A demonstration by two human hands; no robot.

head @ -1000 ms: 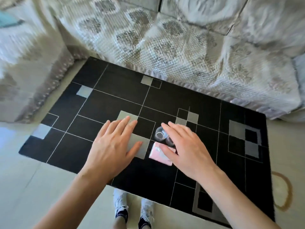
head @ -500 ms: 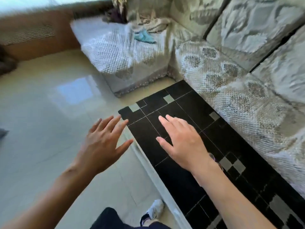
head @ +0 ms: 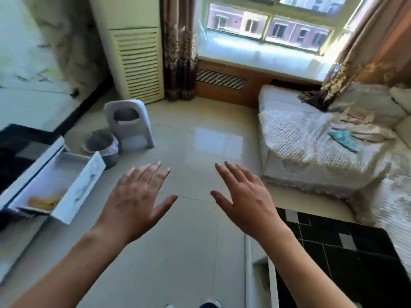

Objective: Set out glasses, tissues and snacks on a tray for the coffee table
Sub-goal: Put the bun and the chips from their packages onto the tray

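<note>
My left hand (head: 135, 201) and my right hand (head: 246, 201) hover palm-down over the tiled floor, fingers spread, both holding nothing. At the left an open white drawer (head: 66, 181) sticks out of a low cabinet, and a yellow banana-like snack (head: 45, 202) lies inside it. The black coffee table (head: 347, 254) with grey squares shows only its corner at the lower right. The glasses and the pink tissue pack are out of view, and no tray is visible.
A grey bin (head: 102, 148) and a white stool (head: 130, 123) stand on the floor beyond the drawer. A tall air conditioner (head: 133, 52) fills the far corner beside curtains and a window. A covered sofa (head: 311, 138) runs along the right.
The view has swung left and up, from the black table with the glasses and pink tissue pack to the open floor and drawer. Both hands stay spread and hold nothing.
</note>
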